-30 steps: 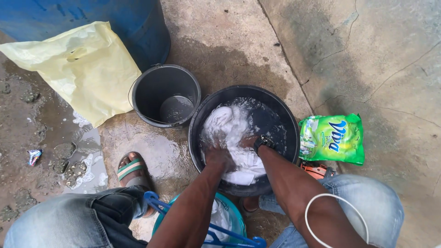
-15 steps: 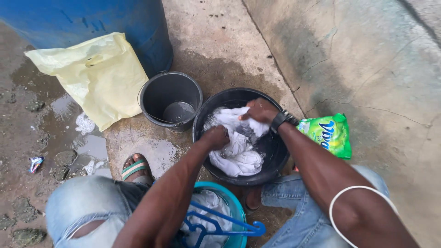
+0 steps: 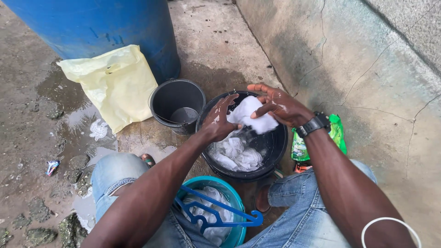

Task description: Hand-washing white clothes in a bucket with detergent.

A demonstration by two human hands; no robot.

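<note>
A black basin (image 3: 278, 148) of water sits on the wet concrete between my knees, with a wet white cloth (image 3: 236, 154) bunched inside it. My left hand (image 3: 218, 120) and my right hand (image 3: 277, 105) hold the upper part of that cloth (image 3: 251, 117) lifted above the water, fingers partly spread around it. A black watch (image 3: 313, 124) is on my right wrist and a white band (image 3: 390, 228) circles my right forearm.
A small dark bucket (image 3: 177, 104) stands left of the basin, with a blue barrel (image 3: 96, 27) and a pale yellow plastic bag (image 3: 115, 85) behind it. A green detergent packet (image 3: 339, 133) lies to the right. A teal bowl (image 3: 235, 202) with white cloth and a blue hanger (image 3: 216, 219) rests at my lap.
Both hands have come up out of the water, lifting part of the white cloth above the basin. The view has tilted, showing more of the wall on the right.
</note>
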